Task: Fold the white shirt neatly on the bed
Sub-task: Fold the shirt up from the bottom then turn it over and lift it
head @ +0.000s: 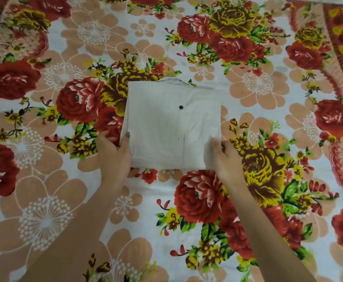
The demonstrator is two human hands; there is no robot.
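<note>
The folded white shirt (172,123) lies on the bed (44,200) between left grip (113,151) and right grip (225,157), each grasping its near side edge.

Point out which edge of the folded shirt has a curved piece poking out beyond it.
The far edge of the white shirt: a curved rim, likely the collar, sticks out there; the other three show none.

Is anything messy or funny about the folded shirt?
Mostly neat. A bit of collar pokes out past the top edge of the shirt, and an under layer sticks out along its left side, by the left hand.
</note>
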